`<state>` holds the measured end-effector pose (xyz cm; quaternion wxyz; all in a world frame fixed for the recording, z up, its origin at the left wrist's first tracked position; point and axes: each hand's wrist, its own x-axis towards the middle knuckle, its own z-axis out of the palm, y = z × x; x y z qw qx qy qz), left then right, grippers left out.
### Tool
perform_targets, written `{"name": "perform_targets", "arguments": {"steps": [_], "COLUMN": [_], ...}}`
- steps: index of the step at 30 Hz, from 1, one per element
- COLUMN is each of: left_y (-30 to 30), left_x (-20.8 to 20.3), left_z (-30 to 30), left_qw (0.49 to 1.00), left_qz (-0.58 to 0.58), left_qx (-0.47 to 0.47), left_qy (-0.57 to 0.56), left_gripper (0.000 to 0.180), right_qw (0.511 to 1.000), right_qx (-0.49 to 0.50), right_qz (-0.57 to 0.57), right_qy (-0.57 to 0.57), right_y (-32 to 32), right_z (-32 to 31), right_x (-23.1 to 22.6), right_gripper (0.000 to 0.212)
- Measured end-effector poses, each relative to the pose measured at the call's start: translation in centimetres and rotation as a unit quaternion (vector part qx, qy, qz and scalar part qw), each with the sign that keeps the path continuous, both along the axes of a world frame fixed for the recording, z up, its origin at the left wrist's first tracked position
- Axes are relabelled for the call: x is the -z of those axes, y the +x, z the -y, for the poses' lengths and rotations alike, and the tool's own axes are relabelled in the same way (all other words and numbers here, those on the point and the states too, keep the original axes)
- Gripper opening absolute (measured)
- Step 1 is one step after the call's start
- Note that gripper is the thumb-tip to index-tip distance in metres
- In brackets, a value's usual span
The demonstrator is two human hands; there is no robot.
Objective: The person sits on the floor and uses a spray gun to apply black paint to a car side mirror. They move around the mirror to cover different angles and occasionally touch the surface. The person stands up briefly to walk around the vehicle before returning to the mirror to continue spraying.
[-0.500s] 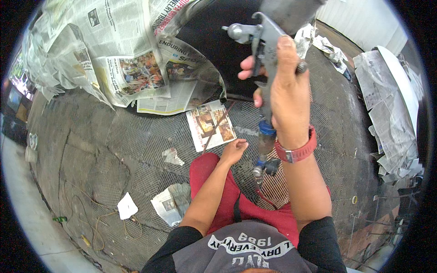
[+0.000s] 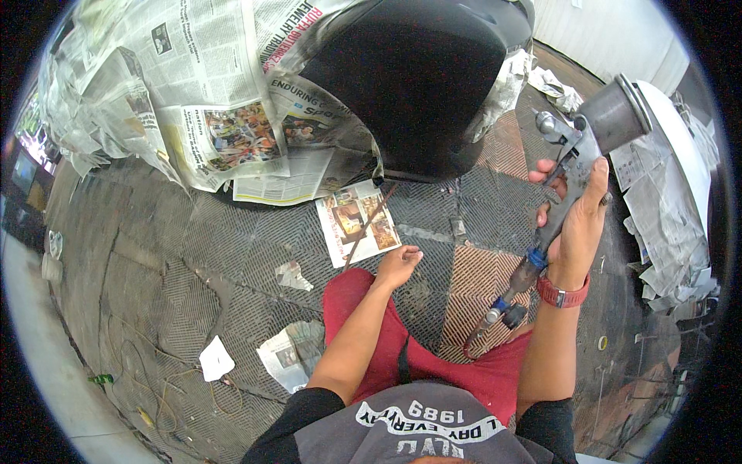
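Observation:
My right hand [image 2: 576, 220] is wrapped round the handle of a metal spray gun [image 2: 572, 170], held up at the right. The gun's grey cup [image 2: 616, 116] points up and right, and its nozzle faces left. Below the handle are blue-ringed fittings and a dark hose [image 2: 471, 341] running down beside my leg. My left hand [image 2: 398, 267] hovers by my left knee with its fingers loosely curled in and nothing visible in them. In front of me is a glossy black curved panel [image 2: 410, 85], apart from the gun. Newspaper [image 2: 209, 100] covers the surface left of it.
A printed sheet [image 2: 340, 224] with a thin brown strip across it lies on the ribbed floor mat [image 2: 232, 271]. Paper scraps [image 2: 294, 274] and tangled cords [image 2: 166, 387] lie at left. A white panel [image 2: 684, 147] with newspaper stands at right.
My right hand has carried the spray gun right and down, away from in front of the black panel, which now shows more fully. My left hand has barely moved.

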<state>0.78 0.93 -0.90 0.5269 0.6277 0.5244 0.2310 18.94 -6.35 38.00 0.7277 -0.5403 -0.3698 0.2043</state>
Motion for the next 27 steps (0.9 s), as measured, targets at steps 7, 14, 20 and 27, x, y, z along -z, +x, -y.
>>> {"name": "perform_targets", "arguments": {"steps": [7, 14, 20, 27], "left_y": [0.8, 0.9, 0.6, -0.4], "left_x": [0.2, 1.0, 0.4, 0.9], "left_z": [0.5, 0.3, 0.4, 0.1], "left_qw": [0.999, 1.000, 1.000, 1.000], "left_qz": [0.022, 0.007, -0.006, 0.007], "left_qx": [-0.010, -0.007, 0.009, 0.010], "left_qy": [-0.021, -0.014, -0.008, -0.005], "left_gripper": [0.050, 0.051, 0.051, 0.050], "right_qw": [0.991, 0.972, 0.978, 0.994], "right_qx": [-0.132, -0.230, -0.205, -0.109], "right_qz": [0.029, 0.050, 0.041, 0.013], "right_qy": [-0.017, 0.015, 0.020, 0.011], "right_y": [-5.0, -9.9, -7.7, -2.5], "right_z": [-2.6, -5.5, -5.9, -3.8], "right_x": [-2.8, -5.5, -6.5, -6.4], "right_gripper": [0.073, 0.073, 0.075, 0.069]}}
